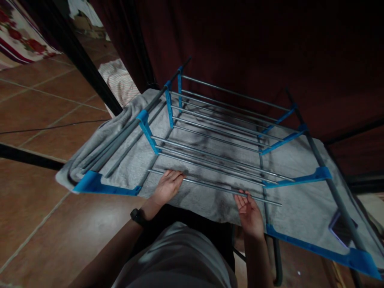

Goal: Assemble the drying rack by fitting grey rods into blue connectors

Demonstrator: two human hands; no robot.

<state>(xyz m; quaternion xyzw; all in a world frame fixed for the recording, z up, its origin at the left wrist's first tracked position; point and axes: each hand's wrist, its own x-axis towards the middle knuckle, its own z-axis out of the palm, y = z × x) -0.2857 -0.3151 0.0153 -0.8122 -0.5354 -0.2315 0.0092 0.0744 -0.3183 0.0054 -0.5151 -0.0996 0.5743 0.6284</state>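
Observation:
A thin metal rod (207, 184) runs crosswise near me, its two ends free of the blue brackets. My left hand (170, 185) is closed over it left of the middle, and a dark watch sits on that wrist. Farther right, my right hand (249, 212) holds the same rod from below, palm up with the fingers curled at it. Beyond my hands lies a rack of grey tubes and blue plastic brackets (285, 183), with several metal rods (222, 158) spanning from its left side to its right. At the near left is another blue bracket (105, 187).
The rack rests on a grey blanket (297, 154) over a raised surface. A phone (342, 230) lies at the right under a grey tube. Dark red curtains (246, 44) hang behind. Black frame bars (87, 76) stand left, and a cable (54, 127) crosses the tiled floor.

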